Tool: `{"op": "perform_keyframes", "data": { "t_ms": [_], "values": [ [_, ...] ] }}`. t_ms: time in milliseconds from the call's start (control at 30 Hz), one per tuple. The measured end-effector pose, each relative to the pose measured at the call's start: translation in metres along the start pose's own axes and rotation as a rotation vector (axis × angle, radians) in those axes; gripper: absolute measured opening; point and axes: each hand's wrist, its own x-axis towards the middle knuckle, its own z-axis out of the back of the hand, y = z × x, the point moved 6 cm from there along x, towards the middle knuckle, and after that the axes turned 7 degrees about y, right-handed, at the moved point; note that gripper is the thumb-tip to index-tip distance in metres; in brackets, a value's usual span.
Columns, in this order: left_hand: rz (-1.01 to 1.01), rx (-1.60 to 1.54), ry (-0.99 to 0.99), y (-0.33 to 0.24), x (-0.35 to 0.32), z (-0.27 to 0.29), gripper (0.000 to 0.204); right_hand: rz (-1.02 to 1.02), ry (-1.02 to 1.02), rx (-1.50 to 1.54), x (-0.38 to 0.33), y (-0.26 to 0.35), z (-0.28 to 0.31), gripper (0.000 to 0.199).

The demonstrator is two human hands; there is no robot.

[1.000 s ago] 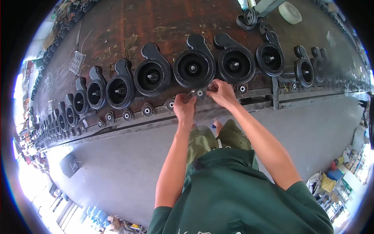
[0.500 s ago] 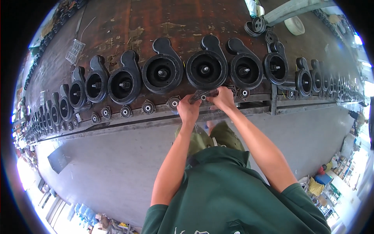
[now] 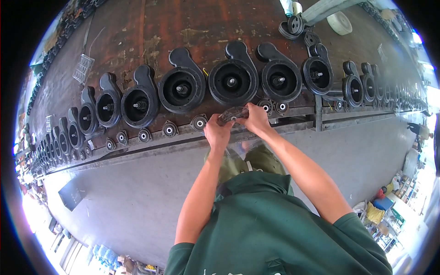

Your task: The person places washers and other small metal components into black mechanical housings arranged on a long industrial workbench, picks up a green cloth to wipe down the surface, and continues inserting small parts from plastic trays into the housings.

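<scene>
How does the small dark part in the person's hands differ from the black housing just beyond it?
The small dark part is held between the left hand and right hand; the black housing rests on the bench. The part is much smaller than the housing. The housing is deeply hollow around a metal shaft; the part, partly covered, shows no shaft. Both are dark.

From my remote seat I see a row of housings (image 3: 181, 76) spanning the bench (image 3: 174, 32) left to right. Bearing covers (image 3: 170, 129) lie before it along the near edge. One held cover (image 3: 232, 114) sits between the left hand (image 3: 217, 131) and right hand (image 3: 257, 118), on the near side of the middle housing (image 3: 240, 73). Behind the row, a wire rack (image 3: 83, 68) lies left; pulleys (image 3: 295, 24) lie far right, with a wheel (image 3: 340, 23) beyond them to the right.
</scene>
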Motion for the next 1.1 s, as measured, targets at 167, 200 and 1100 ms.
{"op": "perform_keyframes", "data": {
  "t_ms": [167, 200, 1100],
  "values": [
    [-0.028, 0.043, -0.009, 0.002, 0.001, -0.002, 0.040, 0.004, -0.048, -0.054, -0.005, 0.004, -0.002, 0.048],
    [-0.030, 0.052, -0.015, 0.001, 0.001, -0.003, 0.040, 0.017, -0.053, -0.068, -0.006, 0.005, -0.003, 0.048],
    [-0.040, -0.049, 0.041, 0.019, -0.007, 0.003, 0.041, -0.188, 0.058, -0.058, -0.022, 0.011, 0.012, 0.049]
  ]
}}
